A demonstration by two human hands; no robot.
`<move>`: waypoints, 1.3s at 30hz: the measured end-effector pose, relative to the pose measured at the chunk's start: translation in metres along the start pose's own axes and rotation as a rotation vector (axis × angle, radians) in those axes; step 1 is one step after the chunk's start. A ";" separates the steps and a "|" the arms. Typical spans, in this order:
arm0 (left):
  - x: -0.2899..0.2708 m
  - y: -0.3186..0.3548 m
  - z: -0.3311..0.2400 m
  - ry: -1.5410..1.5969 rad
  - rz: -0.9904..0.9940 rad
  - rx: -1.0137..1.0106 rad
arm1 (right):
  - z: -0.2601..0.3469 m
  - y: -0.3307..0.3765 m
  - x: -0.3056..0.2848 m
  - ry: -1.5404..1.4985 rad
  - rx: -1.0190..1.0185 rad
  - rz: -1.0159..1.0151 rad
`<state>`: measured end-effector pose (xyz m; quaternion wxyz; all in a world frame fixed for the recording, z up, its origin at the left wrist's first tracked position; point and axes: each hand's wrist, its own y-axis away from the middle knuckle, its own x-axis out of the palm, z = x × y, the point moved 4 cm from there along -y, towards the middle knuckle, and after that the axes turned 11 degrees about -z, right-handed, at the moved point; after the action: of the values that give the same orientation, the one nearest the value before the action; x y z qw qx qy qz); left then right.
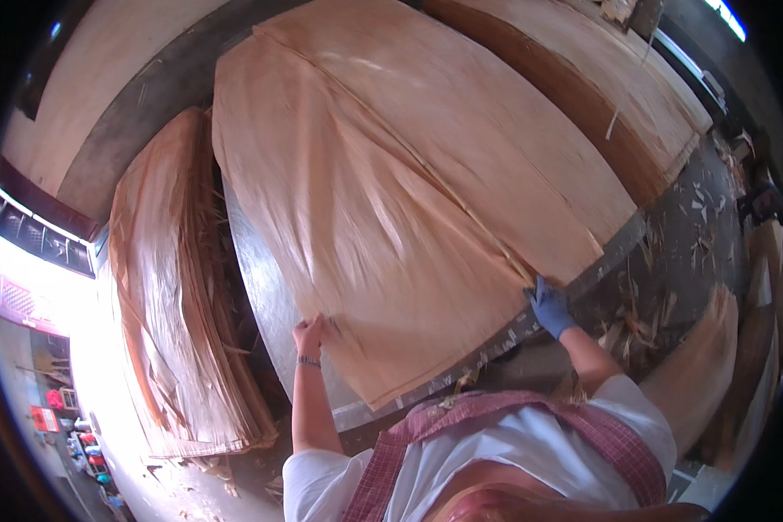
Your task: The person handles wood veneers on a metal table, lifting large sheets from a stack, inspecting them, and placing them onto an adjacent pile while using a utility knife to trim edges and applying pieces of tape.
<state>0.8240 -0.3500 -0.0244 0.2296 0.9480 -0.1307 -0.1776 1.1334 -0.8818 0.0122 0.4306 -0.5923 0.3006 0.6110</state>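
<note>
A large, thin, pale-brown wood veneer sheet (322, 200) spreads over the table in front of me, with raised wrinkles along its left half. Beside it on the right is another smooth veneer sheet (487, 130); a long, dark-edged seam runs between the two down toward me. My left hand (309, 331), bare with a band at the wrist, is closed on the left edge of the wrinkled sheet. At the near end of the seam is my right hand (550, 309) in a blue glove, fingers drawn together. Something small and dark shows at its fingertips, too small to name.
A metal-topped table (265, 287) shows under the sheets. To the left stands a thick veneer stack (161, 304) with ragged edges. Another veneer stack (583, 78) lies at the far right. Wood scraps (639, 326) litter the floor at right, near a curved veneer piece (700, 365).
</note>
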 end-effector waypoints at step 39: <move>0.005 -0.023 -0.009 -0.179 0.067 0.069 | 0.008 -0.033 -0.005 0.025 -0.050 -0.065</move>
<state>0.8361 -0.3288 -0.0298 0.1901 0.9308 -0.1884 -0.2489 1.1586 -0.8607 0.0229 0.4314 -0.6201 0.2712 0.5965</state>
